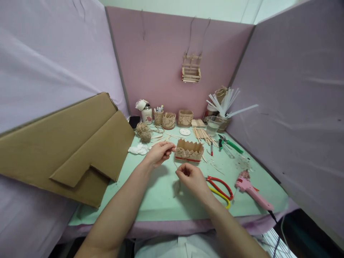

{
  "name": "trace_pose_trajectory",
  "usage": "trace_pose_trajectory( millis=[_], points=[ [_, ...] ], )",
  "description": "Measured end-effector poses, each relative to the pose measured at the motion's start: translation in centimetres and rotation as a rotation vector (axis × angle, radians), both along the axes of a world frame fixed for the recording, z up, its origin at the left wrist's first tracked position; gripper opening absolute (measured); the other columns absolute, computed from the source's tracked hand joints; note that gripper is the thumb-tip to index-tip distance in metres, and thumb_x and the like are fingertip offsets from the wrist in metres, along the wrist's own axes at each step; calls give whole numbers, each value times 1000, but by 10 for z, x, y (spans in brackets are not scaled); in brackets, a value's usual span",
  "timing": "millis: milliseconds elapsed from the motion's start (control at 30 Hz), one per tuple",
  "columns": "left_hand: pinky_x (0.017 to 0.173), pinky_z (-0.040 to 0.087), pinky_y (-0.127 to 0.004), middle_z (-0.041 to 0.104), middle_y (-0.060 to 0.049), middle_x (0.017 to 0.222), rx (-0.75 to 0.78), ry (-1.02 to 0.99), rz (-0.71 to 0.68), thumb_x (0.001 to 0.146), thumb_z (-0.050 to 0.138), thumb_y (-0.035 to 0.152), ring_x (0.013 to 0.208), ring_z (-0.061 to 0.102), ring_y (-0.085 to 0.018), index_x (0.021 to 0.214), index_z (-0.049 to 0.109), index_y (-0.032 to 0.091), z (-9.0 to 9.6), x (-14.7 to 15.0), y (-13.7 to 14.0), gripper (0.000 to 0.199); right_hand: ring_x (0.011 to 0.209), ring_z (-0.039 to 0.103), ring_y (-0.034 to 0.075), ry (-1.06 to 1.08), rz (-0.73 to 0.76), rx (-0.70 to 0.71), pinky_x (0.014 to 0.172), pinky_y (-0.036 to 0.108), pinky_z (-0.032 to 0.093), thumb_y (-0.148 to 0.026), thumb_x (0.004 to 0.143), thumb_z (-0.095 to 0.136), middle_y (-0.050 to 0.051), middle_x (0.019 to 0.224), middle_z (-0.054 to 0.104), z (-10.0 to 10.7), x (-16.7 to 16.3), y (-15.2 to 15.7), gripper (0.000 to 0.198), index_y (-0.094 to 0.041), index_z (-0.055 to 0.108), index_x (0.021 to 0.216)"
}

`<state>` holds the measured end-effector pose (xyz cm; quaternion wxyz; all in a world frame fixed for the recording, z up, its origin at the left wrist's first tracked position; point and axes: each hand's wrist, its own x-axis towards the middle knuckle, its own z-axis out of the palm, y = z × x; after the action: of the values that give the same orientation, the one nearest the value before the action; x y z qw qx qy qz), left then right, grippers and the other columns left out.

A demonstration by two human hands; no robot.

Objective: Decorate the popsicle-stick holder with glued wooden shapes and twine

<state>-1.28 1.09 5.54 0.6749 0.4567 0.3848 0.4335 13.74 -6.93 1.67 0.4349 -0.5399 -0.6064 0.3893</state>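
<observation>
On the left side, folded cardboard panels (83, 143) lean over the counter (158, 204) and limit the room behind the left forearm. Between them and the left hand (159, 154) there is a crumpled white cloth (139, 149), with a ball of twine (145, 136) behind it. The fingers of the left hand are pinched at the left upper corner of the zigzag-edged cardboard box (189, 152), and they seem to hold the upper part of a thin strand (175, 164); whether they also touch the box, I cannot tell. The strand comes down beside the left end of the box. The box stands upright near the middle of the counter, its long axis going from left to right, directly to the right of the left fingertips, so the left hand is the nearer one. The right hand (192, 180) is in front of the box, its thumb and forefinger closed on the lower part of the strand; from there the box lies ahead and slightly right. More to the right, red-and-yellow-handled scissors (226, 185) lie close beside this hand and narrow its room, while a pink glue gun (252, 192) is well apart, near the right edge. Toward the front edge, more room is open.
</observation>
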Motion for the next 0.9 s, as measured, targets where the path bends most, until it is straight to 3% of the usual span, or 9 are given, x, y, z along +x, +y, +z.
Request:
trace_pose_trajectory(
  millis=[100,233,467,633,733,833,900],
  points=[
    [46,27,-18,65,-5,75,69,125,6,68,71,39,53,40,-5,77,62,13,3,-5,0,29,50,42,11,172,27,-122,49,24,32,-38,71,63,-4,54,51,1,3,2,19,-20,57,65],
    [53,35,-22,64,-2,71,312,443,33,74,64,44,58,45,-9,73,64,16,14,-19,-4,27,48,39,10,306,37,-193,48,24,30,-44,71,66,-5,54,50,2,9,3,26,-20,56,68],
    [63,42,-25,69,-2,79,561,695,-383,70,69,37,70,57,-15,84,73,20,19,-24,-13,23,48,40,10,372,12,-201,48,23,30,-46,68,70,-5,53,49,1,11,0,30,-20,56,68],
    [61,42,-23,70,-1,75,610,696,-427,75,62,30,68,59,-15,75,72,20,13,-21,-11,14,49,43,10,410,7,-204,49,24,33,-45,69,71,-4,56,54,-8,14,0,29,-19,59,70],
    [58,40,-23,69,0,72,590,772,-470,76,61,29,65,58,-14,73,72,22,18,-31,-9,13,50,44,9,462,-71,-140,48,23,33,-44,70,72,-4,57,53,-8,25,-1,28,-19,60,72],
    [61,42,-23,70,-2,73,521,774,-706,77,62,32,68,61,-15,74,74,23,25,-41,-9,15,51,43,9,545,-230,17,49,22,33,-40,73,72,-5,58,52,1,38,-6,24,-20,59,76],
    [72,45,-25,73,-4,89,529,700,-797,75,66,34,82,65,-18,79,76,25,28,-40,-11,14,52,43,9,567,-312,112,50,22,34,-39,74,71,-5,61,52,10,45,-11,22,-21,59,78]
  ],
)
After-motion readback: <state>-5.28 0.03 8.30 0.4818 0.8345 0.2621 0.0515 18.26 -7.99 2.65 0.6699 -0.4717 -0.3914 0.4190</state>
